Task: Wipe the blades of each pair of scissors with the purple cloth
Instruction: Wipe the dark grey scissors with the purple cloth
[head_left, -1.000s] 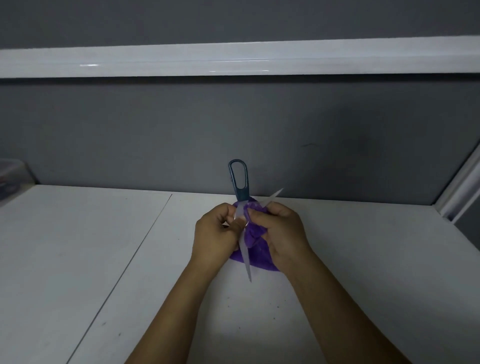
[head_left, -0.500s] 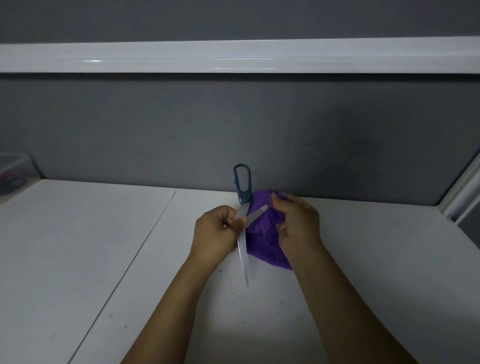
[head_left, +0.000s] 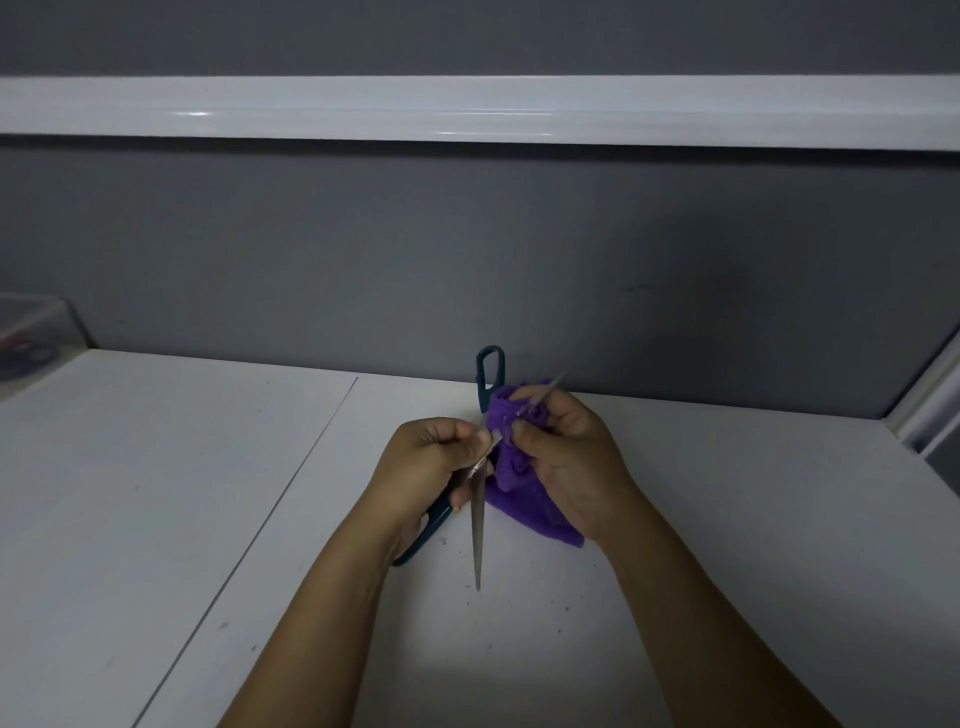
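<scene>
Beside the right grip (head_left: 566, 457), the left grip (head_left: 431, 462) clasps spread scissors (head_left: 478, 530) over the bench (head_left: 727, 519). Right grip pinches purple cloth (head_left: 524, 506) round the far blade (head_left: 550, 387).

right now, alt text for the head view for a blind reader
The left hand grips open teal-handled scissors near the pivot while the right hand pinches a purple cloth around the far blade, above a white table. The other blade points toward the viewer.
</scene>
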